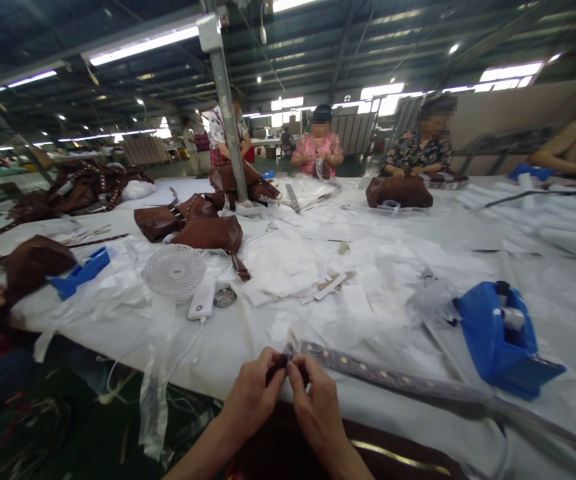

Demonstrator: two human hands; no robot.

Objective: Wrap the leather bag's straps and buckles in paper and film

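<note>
The left hand and right hand meet, fingertips pinching a small dark piece at the left end of the dotted strap; its long axis runs rightward over the white table, slanting nearer the person, passing in front of the blue tape dispenser

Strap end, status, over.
Left hand, right hand pinching small dark piece at end of strap. Brown zippered material below. Blue tape dispenser right, clear of hands.

No readable text in my view.
The small mark on the white fan is too blurred to read.
</note>
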